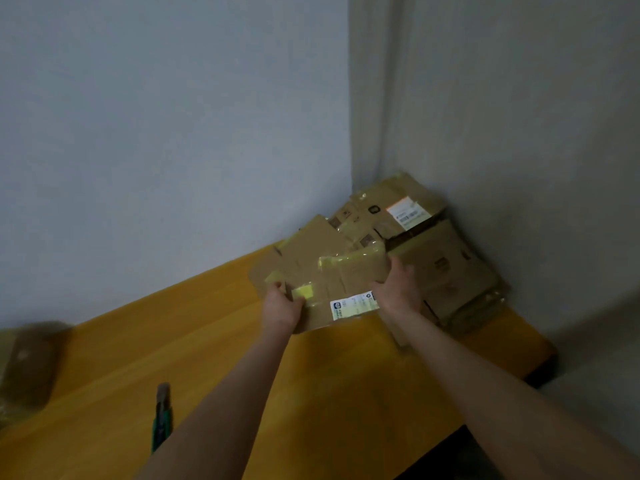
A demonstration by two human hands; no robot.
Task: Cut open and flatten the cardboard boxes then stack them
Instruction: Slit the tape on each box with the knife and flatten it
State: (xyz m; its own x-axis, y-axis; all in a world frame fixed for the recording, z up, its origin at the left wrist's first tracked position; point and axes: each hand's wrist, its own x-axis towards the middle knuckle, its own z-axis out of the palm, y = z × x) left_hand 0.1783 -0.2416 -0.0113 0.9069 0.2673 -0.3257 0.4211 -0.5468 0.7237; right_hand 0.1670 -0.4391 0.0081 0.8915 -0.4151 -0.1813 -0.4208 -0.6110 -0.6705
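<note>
A flattened cardboard box [322, 271] with shiny tape and a white label is held out over the far part of the yellow table [242, 358]. My left hand [282, 308] grips its near left edge. My right hand [398, 289] holds its right side, fingers curled over the edge. Behind it, in the corner of the walls, lies a stack of flattened boxes [440, 258], the top one bearing a white shipping label. The held box overlaps the stack's left part. A green utility knife [161, 420] lies on the table near my left forearm.
A blurred brown box [27, 365] sits at the table's left edge. Grey walls meet in a corner behind the stack. The table's right edge drops off at the right, beside the wall.
</note>
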